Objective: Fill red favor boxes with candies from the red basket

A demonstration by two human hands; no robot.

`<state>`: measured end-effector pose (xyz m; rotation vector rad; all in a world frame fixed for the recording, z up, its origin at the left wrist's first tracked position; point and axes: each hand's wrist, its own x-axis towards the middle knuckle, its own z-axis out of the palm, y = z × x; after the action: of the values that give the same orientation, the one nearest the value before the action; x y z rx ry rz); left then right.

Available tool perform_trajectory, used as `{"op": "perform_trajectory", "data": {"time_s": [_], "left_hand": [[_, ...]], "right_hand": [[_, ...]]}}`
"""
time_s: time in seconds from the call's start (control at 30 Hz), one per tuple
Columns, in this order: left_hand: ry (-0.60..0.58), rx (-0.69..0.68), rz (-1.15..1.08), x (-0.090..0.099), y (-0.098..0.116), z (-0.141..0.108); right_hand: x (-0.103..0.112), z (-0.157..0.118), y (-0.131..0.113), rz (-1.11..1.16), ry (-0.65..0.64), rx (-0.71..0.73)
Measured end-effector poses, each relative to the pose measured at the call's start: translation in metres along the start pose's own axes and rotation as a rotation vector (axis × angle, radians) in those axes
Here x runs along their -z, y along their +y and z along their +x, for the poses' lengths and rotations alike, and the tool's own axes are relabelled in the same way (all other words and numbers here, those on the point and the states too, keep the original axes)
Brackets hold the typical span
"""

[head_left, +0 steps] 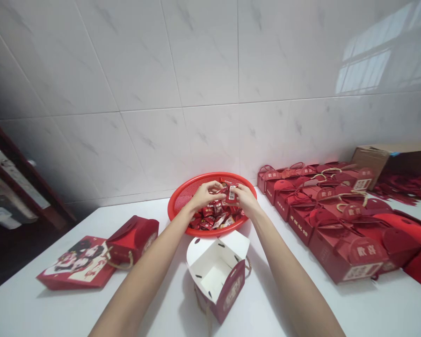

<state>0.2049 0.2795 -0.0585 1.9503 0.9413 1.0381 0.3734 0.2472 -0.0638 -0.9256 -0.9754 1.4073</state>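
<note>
Both hands are over a red plastic basket (177, 206) of wrapped candies (214, 216). My right hand (246, 199) pinches a small red candy packet (232, 193) with a white printed label. My left hand (206, 194) is closed, its fingertips curled around a red wrapped candy beside that packet; its exact shape is partly hidden. Between my forearms, just in front of the basket, stands an open gift box (228, 299), dark red outside and white inside. Its slotted flaps are spread, and I see no contents inside. Rope handles hang at its sides.
Closed red gift boxes (331, 248) stand in rows at right. Behind them is a cardboard carton (368, 161) beside a pile of dark red items (403, 187). A red box (135, 238) and a flat printed box (77, 264) are at left. A tiled wall (210, 93) backs the table.
</note>
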Motion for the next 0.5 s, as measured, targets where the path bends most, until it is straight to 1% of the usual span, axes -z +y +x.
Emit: {"op": "perform_trajectory", "data": {"time_s": [0.13, 0.33, 0.5], "left_hand": [[-0.054, 0.004, -0.052, 0.0016, 0.0015, 0.0002], [-0.039, -0.023, -0.048, 0.002, 0.0005, 0.0006], [-0.049, -0.046, -0.051, -0.002, 0.0011, 0.0]], "right_hand": [[0.0005, 0.0008, 0.0004, 0.006, 0.015, 0.021], [0.0009, -0.0018, 0.0005, 0.018, 0.007, 0.064], [0.0001, -0.0007, 0.0052, 0.017, 0.039, 0.127]]}}
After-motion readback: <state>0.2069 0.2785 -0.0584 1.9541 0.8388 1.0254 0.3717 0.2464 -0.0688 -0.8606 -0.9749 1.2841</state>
